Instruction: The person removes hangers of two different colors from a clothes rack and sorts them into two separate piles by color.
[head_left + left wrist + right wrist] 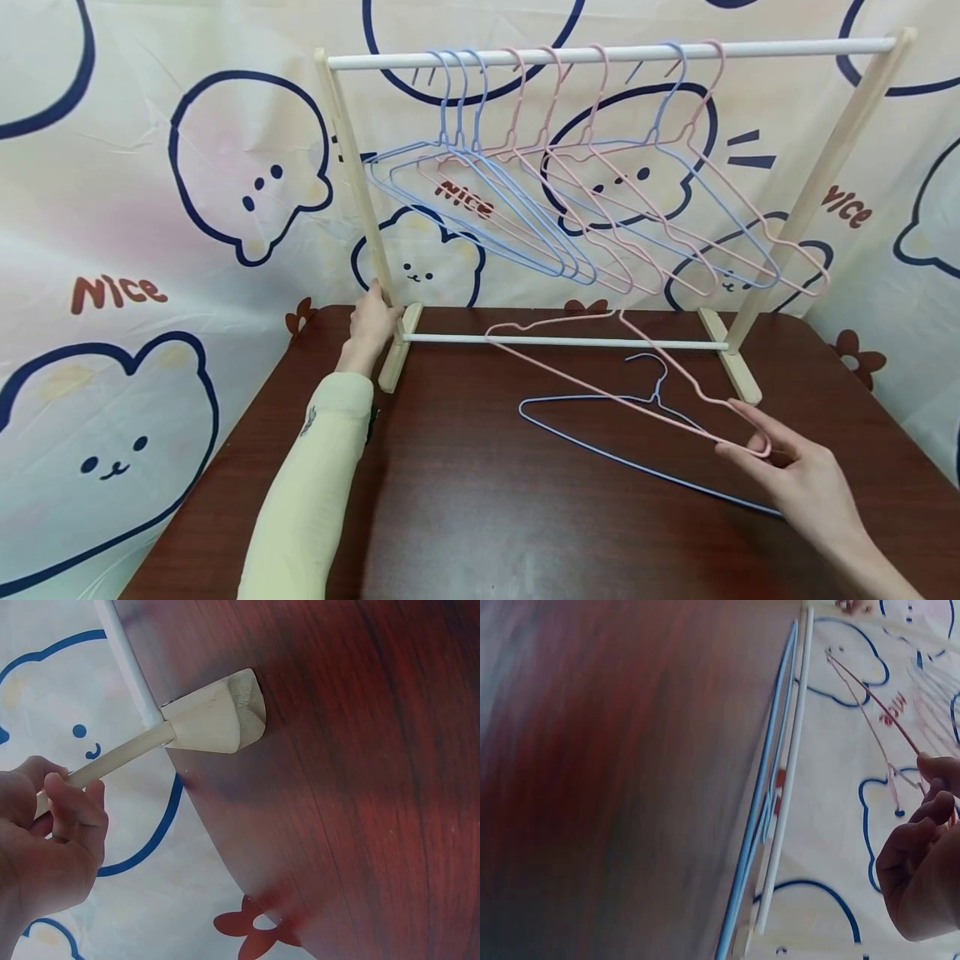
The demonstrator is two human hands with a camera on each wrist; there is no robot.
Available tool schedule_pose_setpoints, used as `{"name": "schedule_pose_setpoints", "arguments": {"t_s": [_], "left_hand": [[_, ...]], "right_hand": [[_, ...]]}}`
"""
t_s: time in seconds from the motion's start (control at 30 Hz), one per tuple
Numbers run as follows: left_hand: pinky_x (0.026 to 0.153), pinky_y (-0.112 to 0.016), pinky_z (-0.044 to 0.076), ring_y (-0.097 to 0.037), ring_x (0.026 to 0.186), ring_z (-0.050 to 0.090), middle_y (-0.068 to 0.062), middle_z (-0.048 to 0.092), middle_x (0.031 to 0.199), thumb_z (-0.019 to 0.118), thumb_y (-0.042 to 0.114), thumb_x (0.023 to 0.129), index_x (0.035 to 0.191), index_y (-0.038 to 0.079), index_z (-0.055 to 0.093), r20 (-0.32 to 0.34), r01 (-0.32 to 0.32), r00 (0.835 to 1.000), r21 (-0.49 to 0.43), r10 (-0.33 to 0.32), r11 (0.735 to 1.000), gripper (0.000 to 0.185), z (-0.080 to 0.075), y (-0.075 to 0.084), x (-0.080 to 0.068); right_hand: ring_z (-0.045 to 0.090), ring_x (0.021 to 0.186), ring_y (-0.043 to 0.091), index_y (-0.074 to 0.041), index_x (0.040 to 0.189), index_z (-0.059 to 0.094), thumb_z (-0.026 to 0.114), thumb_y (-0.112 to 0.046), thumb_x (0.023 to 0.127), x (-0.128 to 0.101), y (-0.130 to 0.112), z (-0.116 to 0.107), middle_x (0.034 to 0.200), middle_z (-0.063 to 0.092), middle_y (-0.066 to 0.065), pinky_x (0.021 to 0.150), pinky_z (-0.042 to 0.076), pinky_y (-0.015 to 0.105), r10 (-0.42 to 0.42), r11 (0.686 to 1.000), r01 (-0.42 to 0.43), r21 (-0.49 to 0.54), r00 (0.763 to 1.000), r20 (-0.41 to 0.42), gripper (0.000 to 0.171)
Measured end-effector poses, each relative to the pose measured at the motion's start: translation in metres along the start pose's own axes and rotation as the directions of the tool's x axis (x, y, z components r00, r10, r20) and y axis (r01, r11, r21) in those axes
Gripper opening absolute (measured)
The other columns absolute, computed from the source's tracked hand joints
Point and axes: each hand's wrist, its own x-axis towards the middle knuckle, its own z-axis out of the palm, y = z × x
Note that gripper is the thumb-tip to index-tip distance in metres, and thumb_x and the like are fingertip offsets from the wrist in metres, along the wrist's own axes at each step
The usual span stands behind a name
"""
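Observation:
In the head view, my left hand (371, 323) grips the rack's left wooden post (352, 167) low down, above its foot. The left wrist view shows the fingers (79, 814) curled round that post. My right hand (813, 475) pinches a pink hanger (697, 387) at its right corner, thumb and fingers round the wire. The hanger is tilted in front of the rack, and its hook is hard to make out against the background. Below it, a blue hanger (656, 473) lies on the table, its right end hidden behind my right hand.
Several blue and pink hangers hang from the rack's white top rod (795, 48), blue ones grouped at the left. A lower white rod (450, 338) joins the posts. The right foot (731, 367) stands on the dark wooden table (480, 517). A printed cloth (247, 375) hangs behind.

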Motion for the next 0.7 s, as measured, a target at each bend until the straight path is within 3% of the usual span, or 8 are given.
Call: {"name": "schedule_pose_setpoints", "arguments": {"t_s": [0.13, 0.33, 0.53, 0.7], "left_hand": [[0.094, -0.055, 0.052, -0.043, 0.114, 0.061, -0.025, 0.059, 0.13, 0.057, 0.016, 0.097, 0.139, 0.005, 0.043, 0.001, 0.009, 1.0, 0.001, -0.009, 1.0, 0.045, 0.0, 0.0, 0.0], [0.094, -0.054, 0.052, -0.043, 0.114, 0.062, -0.025, 0.059, 0.13, 0.056, 0.017, 0.098, 0.139, 0.004, 0.043, 0.009, 0.009, 1.0, 0.008, -0.01, 1.0, 0.045, 0.001, 0.0, 0.0], [0.093, -0.054, 0.053, -0.042, 0.114, 0.062, -0.025, 0.059, 0.13, 0.055, 0.017, 0.098, 0.138, 0.006, 0.043, 0.015, 0.021, 1.0, 0.006, -0.021, 1.0, 0.043, 0.0, 0.001, 0.0], [0.095, -0.054, 0.052, -0.042, 0.114, 0.061, -0.024, 0.059, 0.13, 0.056, 0.018, 0.098, 0.139, 0.006, 0.043, 0.013, 0.017, 1.0, 0.007, -0.017, 1.0, 0.045, 0.0, 0.001, 0.0]], "right_hand": [[0.039, 0.058, 0.005, -0.027, 0.137, 0.06, 0.078, -0.028, 0.087, -0.004, -0.01, 0.01, 0.073, 0.049, -0.01, 0.048, 0.029, 0.028, -0.001, 1.0, -0.001, 0.025, 0.999, 0.045, 0.053], [0.042, 0.059, 0.001, -0.022, 0.131, 0.065, 0.082, -0.021, 0.083, -0.014, -0.023, 0.029, 0.073, 0.048, -0.011, 0.05, 0.032, 0.022, -0.066, 0.997, 0.065, 0.05, 0.998, 0.014, 0.051], [0.041, 0.059, -0.001, -0.024, 0.125, 0.068, 0.085, -0.018, 0.078, -0.02, -0.036, 0.04, 0.072, 0.048, -0.012, 0.051, 0.031, 0.02, -0.124, 0.992, 0.124, 0.017, 0.992, -0.013, 0.05], [0.041, 0.057, -0.002, -0.024, 0.12, 0.069, 0.086, -0.024, 0.076, -0.025, -0.044, 0.048, 0.072, 0.048, -0.015, 0.049, 0.03, 0.018, -0.132, 0.991, 0.132, -0.022, 0.991, 0.028, 0.048]]}}
